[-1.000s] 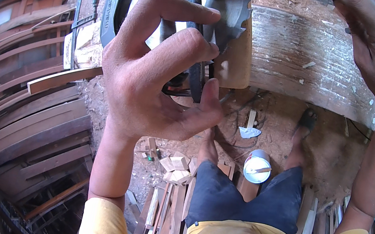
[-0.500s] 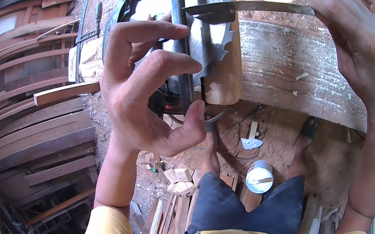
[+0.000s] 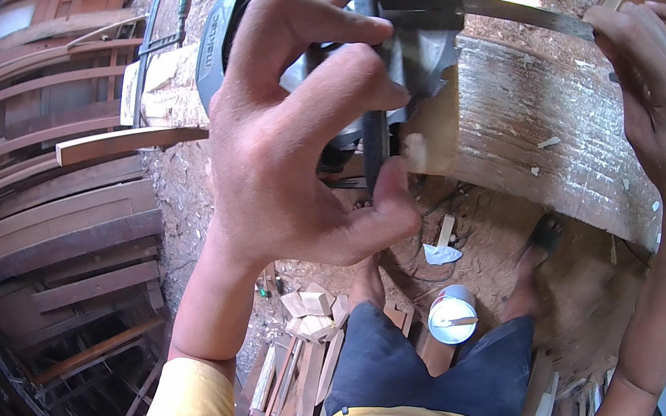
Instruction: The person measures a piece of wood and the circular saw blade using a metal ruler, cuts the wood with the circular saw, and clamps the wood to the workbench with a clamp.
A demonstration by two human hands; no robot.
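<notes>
In front of a circular saw with a round toothed blade (image 3: 295, 68), my left hand (image 3: 285, 128) pinches a long, narrow dark metal bar (image 3: 375, 149) between its thumb and bent fingers. My right hand (image 3: 648, 85), at the upper right, grips the end of a thin, dark metal strip (image 3: 510, 12). The strip's far end meets the bar near its upper part; whether they are joined or only touch, I cannot tell. Part of the saw is hidden behind my left hand and the bar.
A dusty plank (image 3: 525, 126) lies across the bench, with wood chips on it. A clamp (image 3: 180, 16) stands at the left. On the ground between my legs is a white bucket (image 3: 453, 316), with wood offcuts (image 3: 313, 311) beside it. Stacked timber (image 3: 72, 224) fills the left side.
Both hands, with the bar and strip, have shifted to the right in the view, and my left hand sits a little higher. The saw also appears further right.
</notes>
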